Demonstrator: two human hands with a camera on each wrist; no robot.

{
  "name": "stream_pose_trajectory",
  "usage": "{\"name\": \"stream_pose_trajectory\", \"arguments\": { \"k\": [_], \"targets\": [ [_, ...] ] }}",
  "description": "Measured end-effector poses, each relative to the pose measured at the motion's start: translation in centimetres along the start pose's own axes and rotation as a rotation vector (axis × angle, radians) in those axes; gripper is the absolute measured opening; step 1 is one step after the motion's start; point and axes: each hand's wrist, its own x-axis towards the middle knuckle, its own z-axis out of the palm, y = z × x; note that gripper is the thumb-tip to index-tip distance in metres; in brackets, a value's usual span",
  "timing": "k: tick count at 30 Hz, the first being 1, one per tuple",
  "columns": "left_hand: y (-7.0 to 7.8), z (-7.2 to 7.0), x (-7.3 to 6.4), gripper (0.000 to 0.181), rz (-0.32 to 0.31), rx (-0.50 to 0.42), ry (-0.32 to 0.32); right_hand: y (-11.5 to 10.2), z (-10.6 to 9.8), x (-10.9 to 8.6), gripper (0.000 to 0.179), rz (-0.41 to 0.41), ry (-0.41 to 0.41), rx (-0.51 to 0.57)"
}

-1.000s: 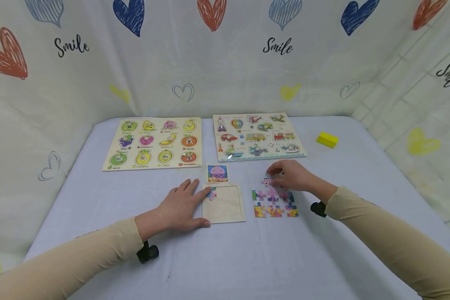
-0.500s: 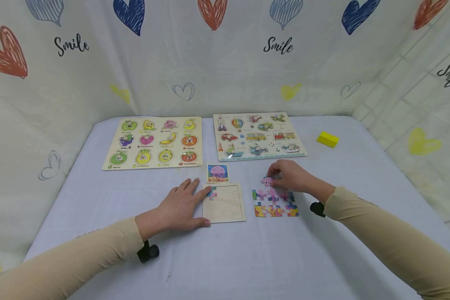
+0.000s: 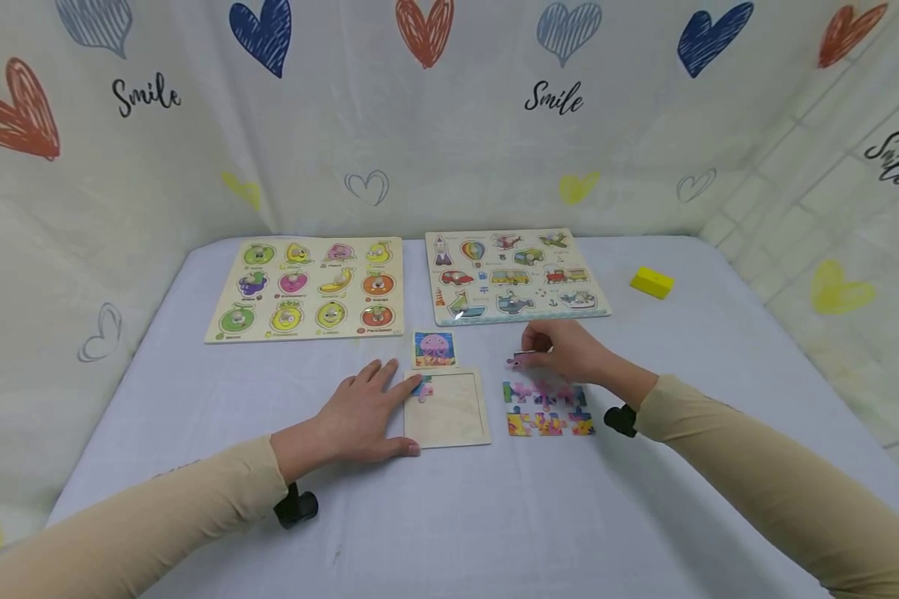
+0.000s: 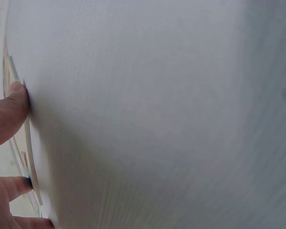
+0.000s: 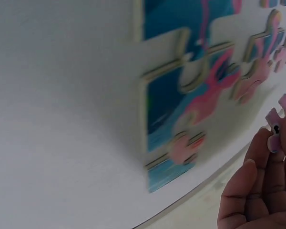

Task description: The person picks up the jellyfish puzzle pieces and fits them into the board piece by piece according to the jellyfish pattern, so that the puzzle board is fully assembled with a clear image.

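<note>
On the white-clothed table (image 3: 419, 532), the left hand (image 3: 361, 416) lies, fingers spread, on the left edge of the wooden tray (image 3: 451, 418). The right hand (image 3: 573, 356), just beyond loose pieces (image 3: 519, 425) right of the tray, pinches a pink piece (image 5: 275, 127) with eyes.

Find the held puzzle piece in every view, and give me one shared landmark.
Head: the piece is right of and below centre, in the right hand.
Left wrist: not in it.
Right wrist: the piece is near the right edge, about mid-height.
Shared landmark: the white tablecloth, in all three.
</note>
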Motion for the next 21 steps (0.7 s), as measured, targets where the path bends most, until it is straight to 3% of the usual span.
{"name": "stream_pose_trajectory", "arguments": {
  "k": [10,21],
  "targets": [
    [0.0,0.1,0.1,0.093,-0.015,0.000,-0.003,-4.0,2.1,1.9,0.011,0.009,-0.060,0.180],
    [-0.1,0.1,0.2,0.093,-0.016,0.008,-0.008,-6.3,4.1,3.3,0.014,0.020,-0.109,0.227]
  ]
}}
